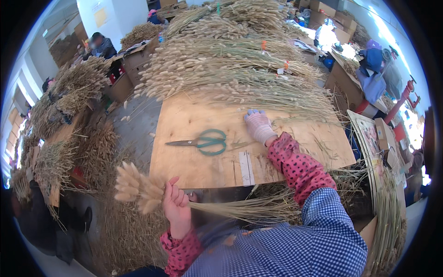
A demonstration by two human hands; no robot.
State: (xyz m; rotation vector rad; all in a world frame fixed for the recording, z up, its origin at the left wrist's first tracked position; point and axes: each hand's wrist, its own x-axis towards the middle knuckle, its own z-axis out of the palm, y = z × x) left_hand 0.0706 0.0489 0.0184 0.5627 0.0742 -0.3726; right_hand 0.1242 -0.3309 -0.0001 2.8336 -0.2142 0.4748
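Note:
My left hand (176, 203), bare, is closed around a bunch of dried bunny tail grass (138, 187) at the table's near edge. Its fluffy heads point left, and the long stems (240, 208) trail right across my front. On the wooden board (184, 120) rests my right hand (260, 124) in a pale pink glove with lilac fingers. Those fingers reach forward, slightly bent, by the front edge of the grass pile (221, 78); I see nothing held in them. Scissors with green handles (212, 142) lie on the board left of that hand, blades pointing left.
Grass heaps cover the far part of the table. Loose stem bits and a pale strip (246, 168) lie on the board. Cardboard boxes (344, 83) stand at the right, more grass stacks (69, 92) at the left. Another person (102, 46) is at the far left.

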